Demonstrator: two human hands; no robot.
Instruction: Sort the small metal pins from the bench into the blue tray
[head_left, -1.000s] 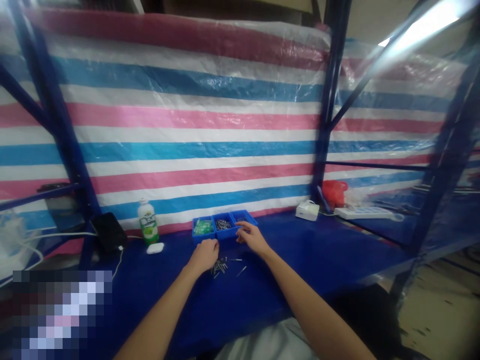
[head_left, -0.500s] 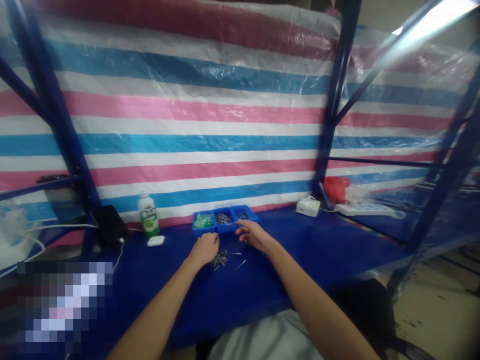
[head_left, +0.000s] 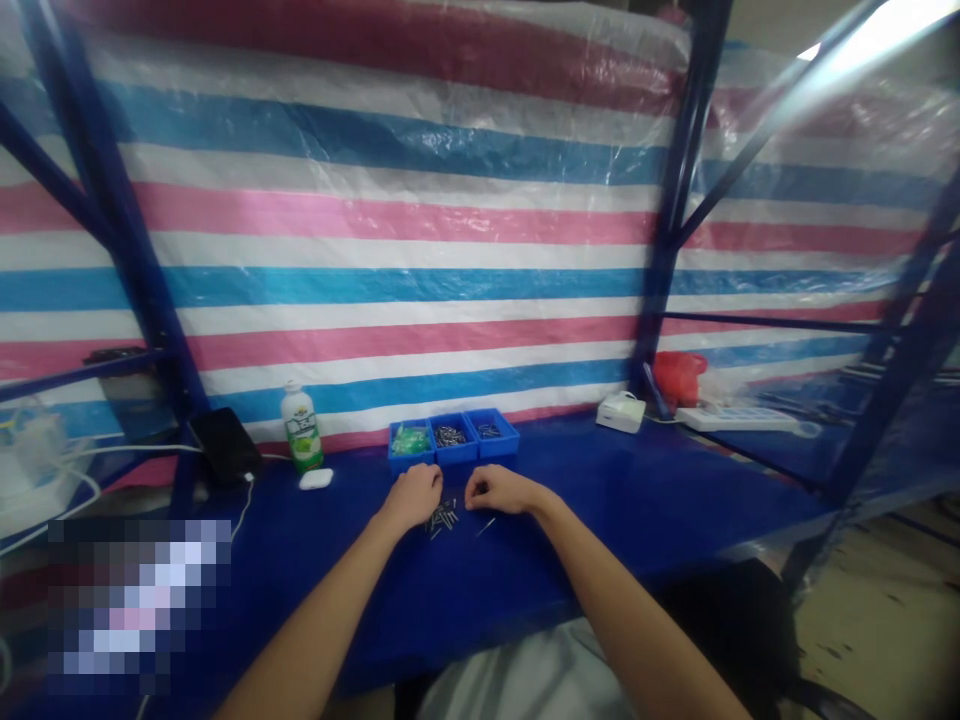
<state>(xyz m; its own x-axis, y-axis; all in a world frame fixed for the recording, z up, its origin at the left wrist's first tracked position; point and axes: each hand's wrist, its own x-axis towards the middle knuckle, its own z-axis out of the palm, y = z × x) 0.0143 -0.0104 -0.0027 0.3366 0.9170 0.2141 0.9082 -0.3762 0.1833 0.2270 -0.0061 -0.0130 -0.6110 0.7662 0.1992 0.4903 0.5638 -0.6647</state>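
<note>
My left hand (head_left: pixel 418 495) rests on the table at the left of a small pile of thin metal screws or pins (head_left: pixel 444 516). Its fingers are curled, and whatever they hold is hidden. Across the pile, my right hand (head_left: pixel 501 489) has thumb and forefinger pinched together close to the tabletop; I cannot make out what is between them. One loose pin (head_left: pixel 486 525) lies just below that hand. Behind the hands stand three joined blue bins: the left bin (head_left: pixel 411 463) with green pieces, the middle bin (head_left: pixel 459 454) with many metal parts, the right bin (head_left: pixel 501 444) with fewer.
The blue table (head_left: pixel 480 590) runs up to a striped plastic sheet (head_left: pixel 420 340). At the left are a bottle (head_left: pixel 304 435), a white case (head_left: pixel 316 479) and a cabled black phone (head_left: pixel 225 445). To the right stand a white box (head_left: pixel 620 412), a red bag (head_left: pixel 679 378) and a power strip (head_left: pixel 739 421).
My right hand has come down and toward me from the right bin, its fingers closing into a pinch where a loose pin lay. That pin no longer shows. My left hand has barely moved.
</note>
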